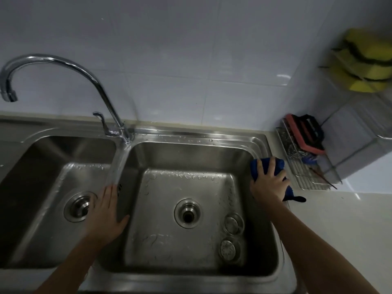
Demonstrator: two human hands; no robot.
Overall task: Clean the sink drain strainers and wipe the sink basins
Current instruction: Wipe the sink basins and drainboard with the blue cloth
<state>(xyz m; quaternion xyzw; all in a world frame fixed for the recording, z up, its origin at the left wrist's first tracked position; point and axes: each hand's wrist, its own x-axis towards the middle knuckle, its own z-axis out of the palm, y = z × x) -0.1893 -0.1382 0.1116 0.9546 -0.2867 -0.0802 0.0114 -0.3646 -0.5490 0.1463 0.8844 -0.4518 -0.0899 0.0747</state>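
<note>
A steel double sink fills the view, with a left basin (pixel 42 170) and a right basin (pixel 191 158). My left hand (pixel 106 211) lies flat, fingers straight, on the divider between the basins. My right hand (pixel 268 181) presses a blue cloth (pixel 259 165) onto the sink's right rim, fingers spread over it. Two round strainers lie loose on the right basin's floor, one (pixel 233 223) above the other (pixel 228 248). The right drain (pixel 187 213) is an open hole. A stopper sits in the left drain (pixel 79 206).
A curved chrome faucet (pixel 63 64) swings over the left basin, its lever (pixel 101 122) at the base. A wire rack (pixel 307 164) with a red-and-black scrubber and steel wool stands right of the sink. Yellow sponges (pixel 364 62) sit on a wall shelf. White counter lies at right.
</note>
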